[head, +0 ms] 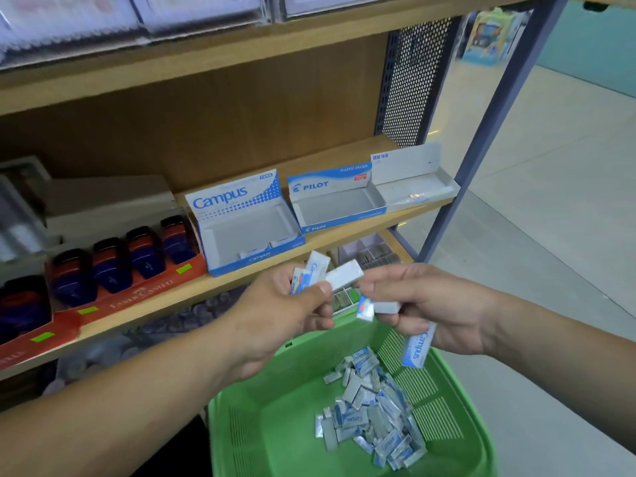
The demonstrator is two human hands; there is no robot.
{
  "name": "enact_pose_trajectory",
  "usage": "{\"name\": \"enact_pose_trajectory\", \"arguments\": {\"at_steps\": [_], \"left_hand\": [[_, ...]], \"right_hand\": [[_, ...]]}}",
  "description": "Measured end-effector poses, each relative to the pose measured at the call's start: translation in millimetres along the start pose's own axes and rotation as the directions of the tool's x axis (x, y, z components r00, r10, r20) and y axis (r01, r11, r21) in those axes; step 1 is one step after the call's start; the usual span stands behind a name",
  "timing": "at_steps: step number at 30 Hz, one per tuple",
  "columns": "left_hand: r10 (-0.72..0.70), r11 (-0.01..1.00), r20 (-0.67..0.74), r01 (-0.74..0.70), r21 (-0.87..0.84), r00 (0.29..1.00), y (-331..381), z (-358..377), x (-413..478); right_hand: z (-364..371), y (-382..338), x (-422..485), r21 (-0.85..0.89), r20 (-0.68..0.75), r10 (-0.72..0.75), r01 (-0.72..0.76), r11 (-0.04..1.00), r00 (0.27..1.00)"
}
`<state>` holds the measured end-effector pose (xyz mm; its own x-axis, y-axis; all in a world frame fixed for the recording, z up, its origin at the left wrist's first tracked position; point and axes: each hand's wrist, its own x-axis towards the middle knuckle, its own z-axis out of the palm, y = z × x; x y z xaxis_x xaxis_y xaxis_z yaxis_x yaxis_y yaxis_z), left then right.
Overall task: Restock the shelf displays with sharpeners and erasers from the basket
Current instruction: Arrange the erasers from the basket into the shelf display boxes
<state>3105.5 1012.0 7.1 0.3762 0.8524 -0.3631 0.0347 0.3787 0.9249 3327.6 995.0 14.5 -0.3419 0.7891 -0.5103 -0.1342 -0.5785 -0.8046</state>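
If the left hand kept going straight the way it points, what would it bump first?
Probably the right hand. The left hand, holding erasers, points up and right at that hand's fingertips, very close by. Depth is unclear, so it might just slip past.

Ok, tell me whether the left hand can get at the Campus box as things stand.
Probably yes. The Campus box sits open-topped just beyond the left hand, with nothing between them, though that hand holds erasers.
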Motion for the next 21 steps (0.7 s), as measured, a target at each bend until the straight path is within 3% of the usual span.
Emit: {"name": "enact_pose_trajectory", "arguments": {"at_steps": [9, 15, 18, 21], "left_hand": [[0.000, 0.994, 0.103, -0.012, 0.108, 0.995, -1.1, 14.3, -9.6], [-0.099, 0.985, 0.167, 0.073, 0.155, 0.981, 7.6, 8.7, -12.0], [-0.130, 0.983, 0.120, 0.112, 0.146, 0.984, 13.6, 4.5, -7.6], [-0.100, 0.961, 0.035, 0.088, 0.262, 0.994, 13.7, 3.1, -2.8]], "right_hand": [[9.9, 8.3, -1.4, -0.023, -0.043, -0.089, 0.088, 0.996, 0.995], [15.5, 9.2, -1.7, -0.179, -0.149, -0.142, 0.115, 0.977, 0.979], [8.7, 1.8, -3.3, -0.237, -0.118, -0.141, 0.110, 0.965, 0.983], [3.5, -4.5, -5.0, -0.315, -0.092, -0.107, 0.073, 0.946, 0.990]]}}
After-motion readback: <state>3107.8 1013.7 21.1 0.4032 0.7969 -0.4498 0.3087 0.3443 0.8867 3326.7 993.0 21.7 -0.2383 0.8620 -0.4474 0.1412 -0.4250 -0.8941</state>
